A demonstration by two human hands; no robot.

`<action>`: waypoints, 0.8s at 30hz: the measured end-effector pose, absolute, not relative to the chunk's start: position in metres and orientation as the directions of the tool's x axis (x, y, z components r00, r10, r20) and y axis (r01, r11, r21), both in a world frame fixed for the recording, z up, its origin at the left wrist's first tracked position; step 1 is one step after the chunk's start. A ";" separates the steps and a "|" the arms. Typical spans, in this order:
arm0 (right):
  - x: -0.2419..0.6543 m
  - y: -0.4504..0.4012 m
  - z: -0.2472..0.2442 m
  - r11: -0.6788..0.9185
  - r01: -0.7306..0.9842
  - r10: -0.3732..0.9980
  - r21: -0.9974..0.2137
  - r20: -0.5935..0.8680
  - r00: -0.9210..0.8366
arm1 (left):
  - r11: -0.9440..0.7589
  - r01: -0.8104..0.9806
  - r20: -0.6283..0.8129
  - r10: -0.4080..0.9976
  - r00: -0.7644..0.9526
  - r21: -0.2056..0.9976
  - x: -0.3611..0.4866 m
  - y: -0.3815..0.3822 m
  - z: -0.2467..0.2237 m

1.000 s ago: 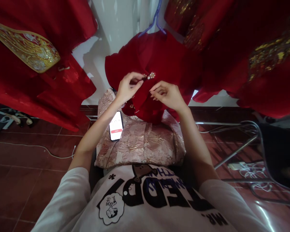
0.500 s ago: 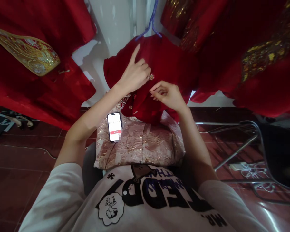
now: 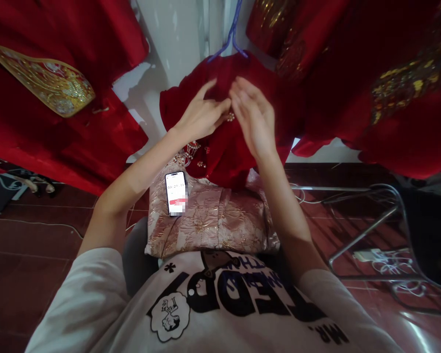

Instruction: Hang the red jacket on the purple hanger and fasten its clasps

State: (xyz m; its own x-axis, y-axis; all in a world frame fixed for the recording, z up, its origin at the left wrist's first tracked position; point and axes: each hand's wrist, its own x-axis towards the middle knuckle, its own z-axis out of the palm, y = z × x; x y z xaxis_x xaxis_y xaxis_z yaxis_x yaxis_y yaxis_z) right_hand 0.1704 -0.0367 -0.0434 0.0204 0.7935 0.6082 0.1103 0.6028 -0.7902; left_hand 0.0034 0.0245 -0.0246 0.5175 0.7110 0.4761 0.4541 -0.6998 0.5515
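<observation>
The left hand [image 3: 205, 115] is partly open, thumb raised, fingertips beside the beaded ornament [image 3: 230, 117]; contact is unclear. The right hand [image 3: 253, 110], blurred, is loosely open. Both are over the red garment [image 3: 228, 152], which hangs on a purple hanger [image 3: 231, 37].

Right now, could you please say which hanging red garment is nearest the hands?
The middle red garment, on the blue hanger: left hand and right hand are before it, while the gold-decorated left garment and right garment hang to either side.
</observation>
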 end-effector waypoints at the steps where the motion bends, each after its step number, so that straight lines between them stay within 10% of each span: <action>1: 0.158 -0.028 -0.041 0.558 0.133 0.826 -0.820 0.563 0.009 | -0.705 0.522 0.443 0.708 0.550 0.480 0.005 0.020 -0.022; 8: 0.112 -0.014 -0.061 -0.002 0.537 0.940 -0.844 0.182 0.289 | -0.441 0.882 -0.040 0.897 0.441 -0.169 0.010 -0.017 0.009; 15: 0.168 -0.028 -0.092 0.014 0.764 0.820 -0.645 0.445 0.360 | -0.254 0.946 0.013 0.965 0.262 -0.202 -0.011 -0.023 0.020; 24: 0.204 -0.058 -0.074 0.077 0.812 0.775 -0.578 0.548 0.316 | -0.226 0.952 -0.272 0.948 0.167 -0.205 -0.023 -0.023 0.013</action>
